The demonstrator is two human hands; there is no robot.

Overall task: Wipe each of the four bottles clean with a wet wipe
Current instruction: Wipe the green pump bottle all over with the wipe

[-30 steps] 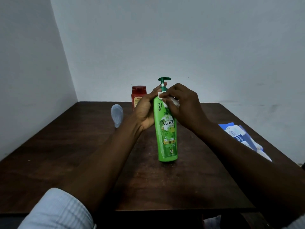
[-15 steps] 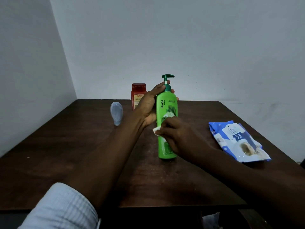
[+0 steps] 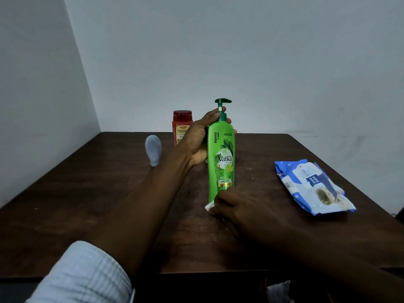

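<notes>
A tall green pump bottle stands upright in the middle of the dark wooden table. My left hand grips its upper part from the left, fingers around the shoulder and neck. My right hand presses a white wet wipe against the bottle's base, hiding the bottom edge. Behind my left hand stands a red bottle, partly hidden by it. A small translucent bottle stands cap-down to the left. I cannot see a fourth bottle.
A blue and white wet-wipe pack lies flat on the table's right side, near its right edge. White walls close the table in at the back and left.
My right hand has slid the wipe down the green bottle, from its neck to the middle and now to the base. The left hand keeps its grip near the top.
</notes>
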